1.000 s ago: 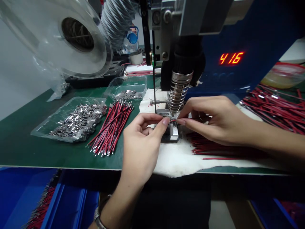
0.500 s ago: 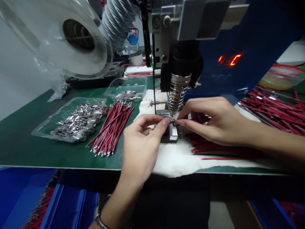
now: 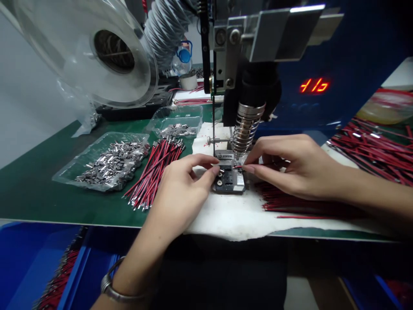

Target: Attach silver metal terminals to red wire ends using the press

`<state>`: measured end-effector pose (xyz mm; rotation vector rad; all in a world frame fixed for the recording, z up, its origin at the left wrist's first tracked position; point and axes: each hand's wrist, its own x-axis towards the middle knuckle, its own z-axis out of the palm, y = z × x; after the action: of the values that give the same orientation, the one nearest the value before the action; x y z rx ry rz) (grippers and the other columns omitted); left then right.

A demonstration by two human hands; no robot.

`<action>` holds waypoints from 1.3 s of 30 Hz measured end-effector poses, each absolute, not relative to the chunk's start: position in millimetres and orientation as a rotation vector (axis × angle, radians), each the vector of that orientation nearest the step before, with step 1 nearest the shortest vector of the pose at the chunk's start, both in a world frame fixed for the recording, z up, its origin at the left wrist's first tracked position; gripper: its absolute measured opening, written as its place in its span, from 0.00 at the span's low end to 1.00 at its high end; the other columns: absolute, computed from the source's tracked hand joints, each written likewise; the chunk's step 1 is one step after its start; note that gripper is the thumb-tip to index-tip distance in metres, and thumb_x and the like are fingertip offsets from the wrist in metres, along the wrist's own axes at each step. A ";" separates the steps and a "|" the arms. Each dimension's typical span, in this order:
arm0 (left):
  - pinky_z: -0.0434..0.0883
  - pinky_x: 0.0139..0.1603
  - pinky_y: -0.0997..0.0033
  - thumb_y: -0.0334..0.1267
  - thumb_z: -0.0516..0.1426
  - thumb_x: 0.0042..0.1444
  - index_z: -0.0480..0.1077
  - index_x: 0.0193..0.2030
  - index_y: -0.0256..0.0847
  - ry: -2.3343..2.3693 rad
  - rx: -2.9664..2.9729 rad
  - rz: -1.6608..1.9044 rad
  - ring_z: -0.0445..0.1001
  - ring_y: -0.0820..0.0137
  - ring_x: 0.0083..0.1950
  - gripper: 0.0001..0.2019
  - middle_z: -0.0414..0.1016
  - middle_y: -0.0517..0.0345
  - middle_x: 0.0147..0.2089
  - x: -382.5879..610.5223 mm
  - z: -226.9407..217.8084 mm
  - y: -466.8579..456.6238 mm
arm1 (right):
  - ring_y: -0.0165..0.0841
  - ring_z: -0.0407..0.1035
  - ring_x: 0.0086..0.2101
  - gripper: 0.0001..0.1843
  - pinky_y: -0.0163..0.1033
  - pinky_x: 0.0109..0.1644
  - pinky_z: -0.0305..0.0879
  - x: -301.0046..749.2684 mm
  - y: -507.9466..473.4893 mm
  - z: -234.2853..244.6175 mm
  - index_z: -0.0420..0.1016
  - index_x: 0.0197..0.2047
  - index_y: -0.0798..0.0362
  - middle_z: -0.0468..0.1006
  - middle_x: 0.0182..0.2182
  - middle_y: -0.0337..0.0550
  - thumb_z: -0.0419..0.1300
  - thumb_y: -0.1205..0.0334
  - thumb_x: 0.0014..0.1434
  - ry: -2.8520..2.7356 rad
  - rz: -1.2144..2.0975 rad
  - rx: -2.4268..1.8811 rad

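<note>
My right hand pinches the end of a thin red wire and holds it at the small metal fixture under the machine's spring-wrapped press head. My left hand is curled, with thumb and forefinger closed at the fixture's left edge. What they hold, if anything, is too small to see. A metal bracelet sits on the left wrist. Loose red wires lie on the white cloth beneath my right forearm.
A bundle of red wires with metal ends lies left of the cloth. Two clear trays of metal terminals sit on the green mat. A clear reel hangs upper left, a red counter display glows on the blue machine, and blue bins stand below.
My left hand has drawn back a little to the left, away from the point under the press head. The right hand stays pinched on the wire. The display digits flicker.
</note>
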<state>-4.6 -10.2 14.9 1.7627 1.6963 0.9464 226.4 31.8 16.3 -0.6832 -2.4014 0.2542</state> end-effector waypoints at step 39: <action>0.58 0.23 0.74 0.45 0.66 0.58 0.82 0.31 0.42 1.661 1.803 0.839 0.63 0.74 0.22 0.10 0.75 0.63 0.23 -14.0 18.7 -3.1 | 0.30 0.73 0.29 0.05 0.35 0.34 0.67 226.5 31.5 16.3 0.79 0.38 0.54 0.81 0.30 0.40 0.62 0.66 0.67 -2.402 0.249 -0.646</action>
<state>-14.0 -3.1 18.7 1.8027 1.6615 0.8389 226.5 31.5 16.3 -0.6465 -2.4017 0.2487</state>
